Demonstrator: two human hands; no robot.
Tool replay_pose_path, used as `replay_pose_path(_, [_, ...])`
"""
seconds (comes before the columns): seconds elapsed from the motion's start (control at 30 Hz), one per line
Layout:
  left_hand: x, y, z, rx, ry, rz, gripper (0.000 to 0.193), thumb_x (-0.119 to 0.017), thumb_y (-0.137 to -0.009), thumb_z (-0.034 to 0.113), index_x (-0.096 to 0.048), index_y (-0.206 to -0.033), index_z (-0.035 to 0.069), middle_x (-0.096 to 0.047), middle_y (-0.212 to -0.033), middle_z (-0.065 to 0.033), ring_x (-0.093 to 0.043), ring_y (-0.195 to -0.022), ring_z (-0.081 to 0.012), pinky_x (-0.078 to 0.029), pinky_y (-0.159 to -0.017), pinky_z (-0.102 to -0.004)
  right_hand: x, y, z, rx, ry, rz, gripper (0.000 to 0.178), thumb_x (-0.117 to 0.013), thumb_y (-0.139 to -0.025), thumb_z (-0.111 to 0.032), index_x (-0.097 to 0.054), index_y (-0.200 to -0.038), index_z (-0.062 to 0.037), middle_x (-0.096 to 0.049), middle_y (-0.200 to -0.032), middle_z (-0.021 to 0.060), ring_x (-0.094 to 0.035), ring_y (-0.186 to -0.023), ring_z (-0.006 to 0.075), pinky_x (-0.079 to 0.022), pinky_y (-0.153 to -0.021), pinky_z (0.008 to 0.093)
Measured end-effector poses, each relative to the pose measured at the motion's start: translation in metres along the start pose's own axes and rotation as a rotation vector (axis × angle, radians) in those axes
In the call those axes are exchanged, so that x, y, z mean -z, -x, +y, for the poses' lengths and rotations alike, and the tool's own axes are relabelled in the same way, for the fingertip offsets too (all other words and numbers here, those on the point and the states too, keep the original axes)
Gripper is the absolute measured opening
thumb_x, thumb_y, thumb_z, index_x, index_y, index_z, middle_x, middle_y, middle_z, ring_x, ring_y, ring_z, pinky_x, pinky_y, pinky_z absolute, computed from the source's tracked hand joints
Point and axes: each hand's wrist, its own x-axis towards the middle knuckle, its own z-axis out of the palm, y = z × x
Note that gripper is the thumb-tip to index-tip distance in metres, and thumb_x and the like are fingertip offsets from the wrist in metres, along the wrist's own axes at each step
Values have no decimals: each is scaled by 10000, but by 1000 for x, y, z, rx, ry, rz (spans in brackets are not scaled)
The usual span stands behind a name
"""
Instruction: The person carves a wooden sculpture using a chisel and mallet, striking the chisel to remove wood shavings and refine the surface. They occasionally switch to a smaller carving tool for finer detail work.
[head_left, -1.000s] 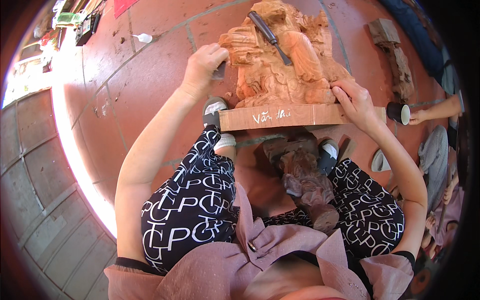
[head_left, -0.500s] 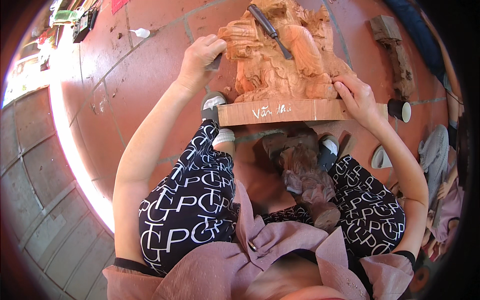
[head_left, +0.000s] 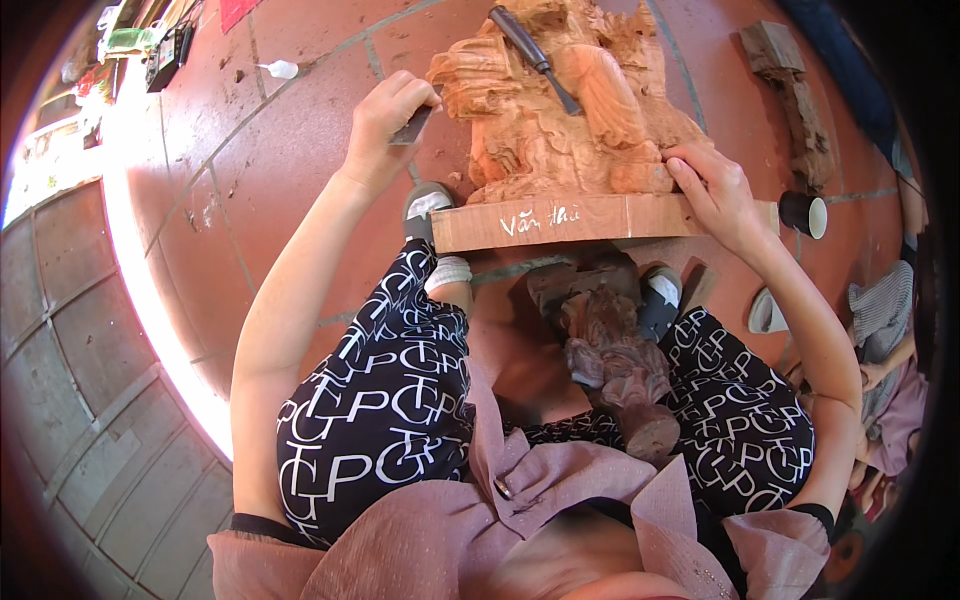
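An orange-brown wood carving [head_left: 540,150] stands in front of me on a thick wooden base [head_left: 590,222] with white handwriting on its edge. My left hand [head_left: 388,125] is closed on a small dark flat piece [head_left: 411,127], perhaps sandpaper, just off the carving's left side. Fingers of my right hand [head_left: 718,192] wrap over the carving's lower right corner, the palm against the base. A dark-handled chisel [head_left: 530,55] lies across the top of the carving, blade toward me.
A second, darker carving [head_left: 612,350] lies between my legs. Right of the base is a black cup [head_left: 802,215]; beyond it lies a rough wood piece [head_left: 793,110]. A white plastic bottle [head_left: 280,69] rests on the red tiles at far left. Another person sits at the right edge.
My left hand has drawn a little to the left, away from the carving's side, with the flat piece still in it. My right hand keeps its place on the carving.
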Motion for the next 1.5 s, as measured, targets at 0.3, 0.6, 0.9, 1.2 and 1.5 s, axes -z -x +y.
replay_pose_path(0.3, [-8,3,9,45,-10,-40,163,-698,-745,-56,-587,-817,40,-579,-753,-88,-595,-710,-243,-480,-629,-319,1,0,-1,-4,-15,8,211,-553,-945,-200,-637,-967,-8,-622,-835,168,-619,-771,346,-491,-699,402])
replay_pose_path(0.6, [-10,-3,-6,9,-14,9,161,-704,-745,-58,-585,-815,24,-580,-748,-93,-593,-693,-242,-479,-621,-318,2,-1,-2,8,-8,6,212,-554,-946,-204,-638,-965,-10,-618,-829,172,-616,-780,353,-491,-701,405])
replay_pose_path(0.9, [-6,-2,-6,55,59,66,163,-726,-741,-37,-596,-804,39,-580,-749,-86,-595,-689,-230,-482,-615,-313,3,0,-3,-19,-19,-13,201,-555,-942,-193,-641,-965,-12,-623,-830,168,-617,-781,352,-489,-699,410])
replay_pose_path(1.2, [-9,5,10,120,40,-16,158,-714,-746,-52,-598,-809,33,-573,-748,-93,-595,-696,-231,-480,-617,-312,1,1,-3,-3,-13,15,205,-559,-940,-202,-641,-970,-16,-626,-829,160,-621,-790,346,-493,-710,410])
replay_pose_path(1.5, [-9,0,-4,122,-44,10,172,-710,-748,-72,-596,-820,34,-585,-775,-82,-588,-703,-222,-491,-634,-304,1,-1,-1,0,-19,10,215,-553,-944,-211,-639,-969,-16,-628,-834,161,-619,-791,348,-493,-708,408])
